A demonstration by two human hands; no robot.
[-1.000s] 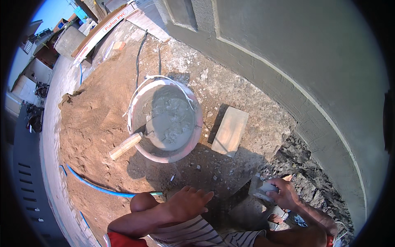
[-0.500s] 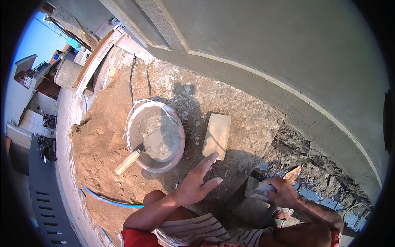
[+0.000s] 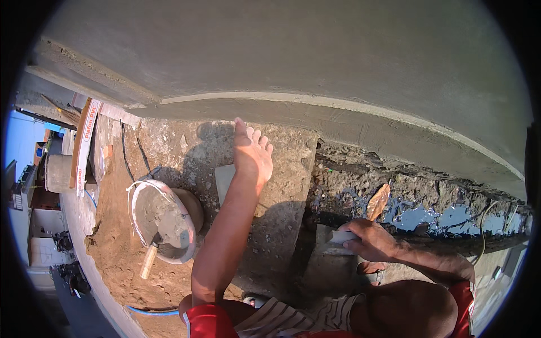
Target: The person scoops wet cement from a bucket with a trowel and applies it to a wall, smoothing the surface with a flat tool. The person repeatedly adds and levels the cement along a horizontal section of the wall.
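My left hand [image 3: 253,153] is stretched forward over the ground near the wall base, empty, with its fingers apart. Under that forearm lies a flat rectangular board [image 3: 224,181], partly covered by the arm. At the right, my right hand [image 3: 372,239] is closed round the grip of a grey flat-bladed plastering trowel [image 3: 326,239], held low beside the muddy trench. To the left stands a bucket [image 3: 190,228] of wet grey mortar [image 3: 163,217]. A second trowel, with a wooden handle [image 3: 149,261], rests with its blade in the mortar.
A smooth grey plastered wall [image 3: 315,56] with a raised ledge runs across the far side. Along its foot on the right is a muddy trench [image 3: 445,217] with water, and a dry brown leaf [image 3: 378,201]. Sandy soil [image 3: 112,236] and a blue hose [image 3: 152,311] lie left.
My left hand has reached forward, past the board towards the wall. The view has turned, so the bucket sits further left. My right hand still grips the plastering trowel.
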